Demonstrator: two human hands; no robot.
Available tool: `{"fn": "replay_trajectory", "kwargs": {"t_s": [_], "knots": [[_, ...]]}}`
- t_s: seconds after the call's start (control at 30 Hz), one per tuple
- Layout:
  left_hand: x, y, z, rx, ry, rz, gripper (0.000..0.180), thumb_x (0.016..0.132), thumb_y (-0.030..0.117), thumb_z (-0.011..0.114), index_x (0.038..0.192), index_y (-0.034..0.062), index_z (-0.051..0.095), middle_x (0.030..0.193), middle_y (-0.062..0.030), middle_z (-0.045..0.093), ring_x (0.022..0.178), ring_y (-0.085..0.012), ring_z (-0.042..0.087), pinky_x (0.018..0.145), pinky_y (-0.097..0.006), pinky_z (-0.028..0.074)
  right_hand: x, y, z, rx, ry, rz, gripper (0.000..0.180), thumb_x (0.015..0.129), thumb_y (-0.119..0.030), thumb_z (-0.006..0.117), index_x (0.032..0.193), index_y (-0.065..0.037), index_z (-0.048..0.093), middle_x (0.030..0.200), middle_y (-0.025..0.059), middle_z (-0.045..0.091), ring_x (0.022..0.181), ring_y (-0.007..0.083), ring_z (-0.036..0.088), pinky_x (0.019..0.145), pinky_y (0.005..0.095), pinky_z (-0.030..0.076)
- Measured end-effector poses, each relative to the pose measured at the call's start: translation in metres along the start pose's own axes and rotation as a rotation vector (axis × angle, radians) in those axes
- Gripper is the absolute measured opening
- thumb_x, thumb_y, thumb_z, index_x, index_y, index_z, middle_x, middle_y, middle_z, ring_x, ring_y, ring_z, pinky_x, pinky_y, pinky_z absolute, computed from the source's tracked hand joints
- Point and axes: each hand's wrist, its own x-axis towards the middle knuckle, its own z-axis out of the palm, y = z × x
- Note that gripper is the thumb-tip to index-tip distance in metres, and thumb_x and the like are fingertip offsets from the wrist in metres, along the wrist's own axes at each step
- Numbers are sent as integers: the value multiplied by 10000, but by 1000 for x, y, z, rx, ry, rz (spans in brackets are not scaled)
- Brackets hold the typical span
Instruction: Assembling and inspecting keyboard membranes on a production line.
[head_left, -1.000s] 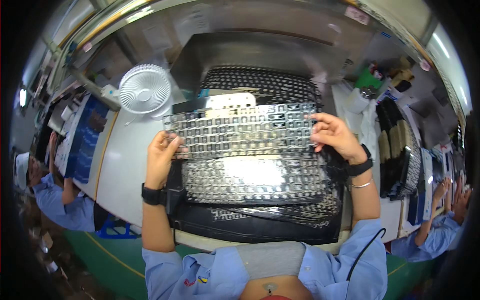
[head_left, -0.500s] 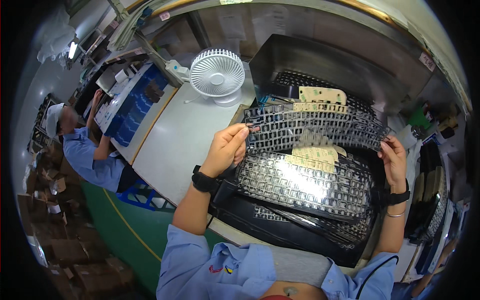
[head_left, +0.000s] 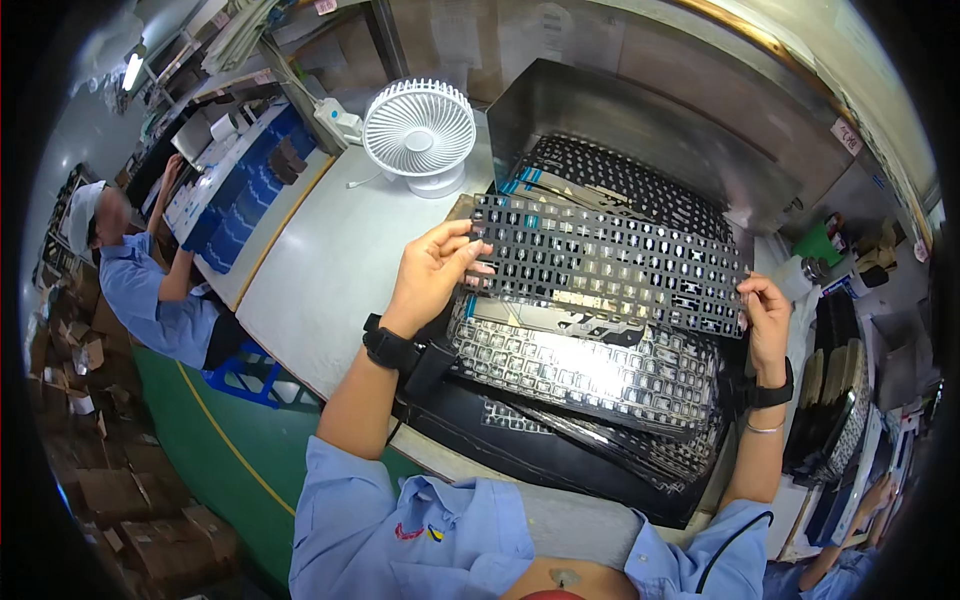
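Observation:
Between my two hands hangs a thin black keyboard plate (head_left: 610, 262) with rows of square holes. My left hand (head_left: 436, 275) pinches its left end, fingers and thumb closed on the edge. At the opposite end my right hand (head_left: 765, 318) grips the plate's right edge. Just below it, a stack of shiny keyboard sheets with square cutouts (head_left: 580, 365) lies in front of me, strongly reflecting light. Behind the held plate rests a pile of dark perforated plates (head_left: 640, 185), partly hidden by it.
A white fan (head_left: 418, 140) stands on the pale table (head_left: 330, 270) to the left. A grey metal panel (head_left: 600, 120) rises behind the piles. Further left, a person in a cap (head_left: 150, 290) sits at another bench. More perforated sheets (head_left: 850, 410) stand at the right.
The held plate was bowed and is now flatter, its face turned more toward me. The tan backing pieces seen behind and below it are largely out of sight.

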Motion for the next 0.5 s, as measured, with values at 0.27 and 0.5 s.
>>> {"fn": "replay_trajectory", "kwargs": {"t_s": [0.27,0.5], "knots": [[4,-4,-4,-68,42,-10,249,911,63,516,1140,-34,502,972,-134,627,784,-179,651,665,-268,549,4,-33,28,130,116,182,364,933,-158,500,1269,-24,458,895,91,634,486,41,520,361,136,323],[2,9,5,-22,182,138,396,915,87,514,1286,17,393,1094,-133,564,883,-153,613,733,-250,527,28,4,-7,413,106,267,318,881,-76,565,1178,10,487,936,90,641,663,83,596,517,179,474]]}}
